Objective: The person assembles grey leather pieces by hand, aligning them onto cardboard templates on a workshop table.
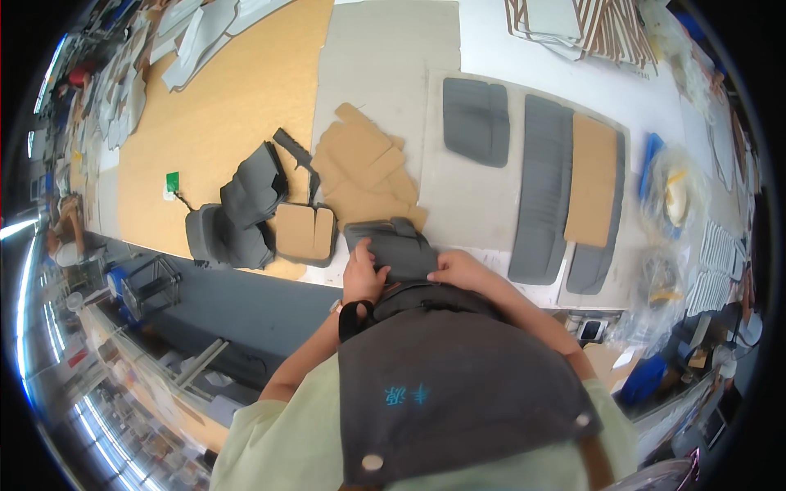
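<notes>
At the near table edge, close to my body, lies a dark grey padded fabric piece with a small folded flap on its far edge. My left hand is on its left side, thumb and fingers closed over it. My right hand pinches its right corner. Just left of it rests a tan panel with a dark grey border. Beyond it spreads a loose pile of tan cut pieces. The underside of the held piece and some fingertips are hidden.
Crumpled dark grey pieces and a dark strip lie left. On the right are a grey panel, long grey strips and a tan rectangle. Plastic-wrapped rolls sit farther right; stacked white pieces lie at the back.
</notes>
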`<state>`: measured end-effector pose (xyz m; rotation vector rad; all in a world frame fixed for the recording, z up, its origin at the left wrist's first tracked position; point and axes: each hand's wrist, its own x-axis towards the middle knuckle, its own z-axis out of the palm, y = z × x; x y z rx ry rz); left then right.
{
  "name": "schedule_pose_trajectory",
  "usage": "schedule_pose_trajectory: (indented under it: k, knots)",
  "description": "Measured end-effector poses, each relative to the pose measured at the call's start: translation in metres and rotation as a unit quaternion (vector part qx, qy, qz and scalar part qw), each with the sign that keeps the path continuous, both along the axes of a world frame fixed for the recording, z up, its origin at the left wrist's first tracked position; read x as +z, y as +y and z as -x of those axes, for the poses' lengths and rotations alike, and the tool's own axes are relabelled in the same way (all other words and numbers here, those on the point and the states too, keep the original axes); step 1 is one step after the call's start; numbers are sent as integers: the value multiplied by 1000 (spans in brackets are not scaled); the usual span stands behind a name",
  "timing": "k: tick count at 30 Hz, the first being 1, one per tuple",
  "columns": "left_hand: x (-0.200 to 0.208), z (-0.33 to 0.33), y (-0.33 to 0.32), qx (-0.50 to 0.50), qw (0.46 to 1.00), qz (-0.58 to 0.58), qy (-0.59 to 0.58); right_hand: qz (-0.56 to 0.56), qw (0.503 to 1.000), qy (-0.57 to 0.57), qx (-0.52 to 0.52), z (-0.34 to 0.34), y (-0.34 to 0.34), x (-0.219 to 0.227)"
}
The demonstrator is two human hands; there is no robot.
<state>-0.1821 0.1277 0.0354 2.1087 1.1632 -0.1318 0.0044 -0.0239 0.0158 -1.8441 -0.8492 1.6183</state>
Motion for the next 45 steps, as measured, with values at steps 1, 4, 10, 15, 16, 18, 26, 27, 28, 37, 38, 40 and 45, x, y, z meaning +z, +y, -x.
schedule_pose_trajectory:
  k: [1,4,10,15,16,18,26,27,28,37,38,40,45]
  knots:
    - [2,-3,1,-1,1000,0,0,0,1000,12,-7,0,-2,-5]
    - [3,-6,4,34,992,106,54,5,999,26,-39,1,0,-4]
    - [-11,5,-2,-3,1000,-13,7,-20,999,16,-43,0,-2,0]
    - [-9,1,0,33,999,16,21,-55,997,37,-36,3,-2,1]
    - [-8,-1,0,32,999,16,21,-55,998,23,-27,3,-3,-1]
    - [-5,-3,2,38,994,67,75,-56,998,9,-19,1,-1,3]
    - [19,-28,8,56,961,107,-250,-126,972,-3,-196,-25,-8,47]
    - [21,-41,8,50,946,101,-304,-126,971,-10,-203,-33,-8,47]
    - [28,-60,13,39,941,114,-315,-125,950,-6,-286,-42,-6,45]
    - [1,-219,51,-88,961,35,-259,-205,802,-90,-554,-127,28,17]
    - [-4,-226,51,-93,960,36,-260,-188,804,-81,-559,-134,28,6]
    - [-18,-236,52,-83,964,42,-249,-172,803,-71,-567,-140,29,-6]
    - [-40,-234,52,-87,974,55,-204,-51,847,-163,-504,-138,27,-19]
